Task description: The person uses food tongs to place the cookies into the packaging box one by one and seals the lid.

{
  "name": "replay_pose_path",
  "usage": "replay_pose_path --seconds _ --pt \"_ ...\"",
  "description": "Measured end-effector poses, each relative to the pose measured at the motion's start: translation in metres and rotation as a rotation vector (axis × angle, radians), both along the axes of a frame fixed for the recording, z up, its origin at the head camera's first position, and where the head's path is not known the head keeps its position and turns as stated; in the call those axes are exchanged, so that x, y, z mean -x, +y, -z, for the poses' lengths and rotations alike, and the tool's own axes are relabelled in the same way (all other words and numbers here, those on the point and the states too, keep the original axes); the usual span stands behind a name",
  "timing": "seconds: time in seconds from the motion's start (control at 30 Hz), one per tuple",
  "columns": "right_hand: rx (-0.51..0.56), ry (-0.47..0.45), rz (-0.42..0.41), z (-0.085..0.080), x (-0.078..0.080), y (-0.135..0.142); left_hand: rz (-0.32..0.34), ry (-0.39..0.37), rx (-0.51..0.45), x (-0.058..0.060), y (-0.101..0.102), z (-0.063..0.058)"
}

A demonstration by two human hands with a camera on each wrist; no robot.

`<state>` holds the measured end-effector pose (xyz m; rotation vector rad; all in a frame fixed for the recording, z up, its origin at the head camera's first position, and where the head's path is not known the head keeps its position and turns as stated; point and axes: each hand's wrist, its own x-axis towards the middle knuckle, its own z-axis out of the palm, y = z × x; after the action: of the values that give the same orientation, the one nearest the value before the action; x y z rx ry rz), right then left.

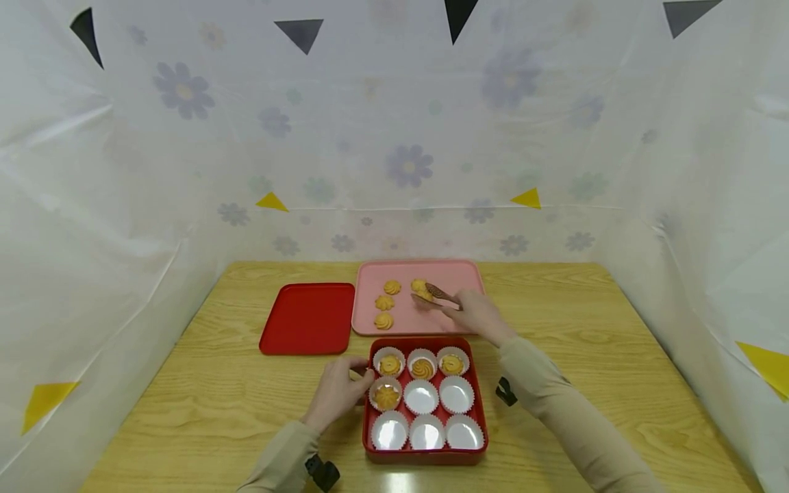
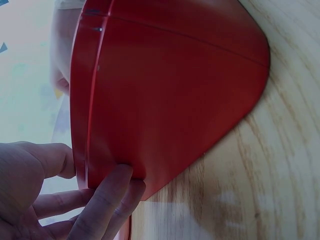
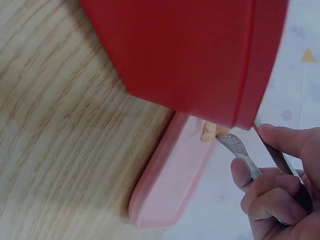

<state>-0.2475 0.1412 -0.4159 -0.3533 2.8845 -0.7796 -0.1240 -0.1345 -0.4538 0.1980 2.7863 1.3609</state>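
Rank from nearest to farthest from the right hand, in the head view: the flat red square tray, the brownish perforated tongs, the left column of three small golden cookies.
1. Brownish perforated tongs: held in the right hand.
2. Three small golden cookies: left of that hand, on the pink rectangular tray.
3. Flat red square tray: farthest left.

smooth metal-look red box [image 1: 425, 457], pleated paper cups [image 1: 421, 397] w/ glossy bottoms, metal-look tongs [image 1: 436, 292], wood-grain tbl [image 1: 616, 383]

Long beige sleeves [image 1: 573, 414], black wrist devices [image 1: 322, 472]
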Motion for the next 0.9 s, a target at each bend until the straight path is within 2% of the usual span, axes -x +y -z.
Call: replay_pose_path --seconds 0.1,0.3,0.63,0.9 --pt "0.023 -0.006 -0.007 -0.002 -0.004 0.004 0.001 -0.004 -0.004 0.0 0.0 0.0" --pt "0.044 0.079 -0.076 -0.008 -0.016 0.016 0.0 0.0 -0.004 0.0 0.0 0.0" --pt "0.052 0.153 -0.16 -0.015 -0.04 0.043 0.006 -0.016 -0.031 -0.001 0.0 -0.001" --pt "0.033 0.17 -0.221 -0.028 -0.057 0.062 0.008 -0.012 -0.031 -0.001 0.0 -0.001"
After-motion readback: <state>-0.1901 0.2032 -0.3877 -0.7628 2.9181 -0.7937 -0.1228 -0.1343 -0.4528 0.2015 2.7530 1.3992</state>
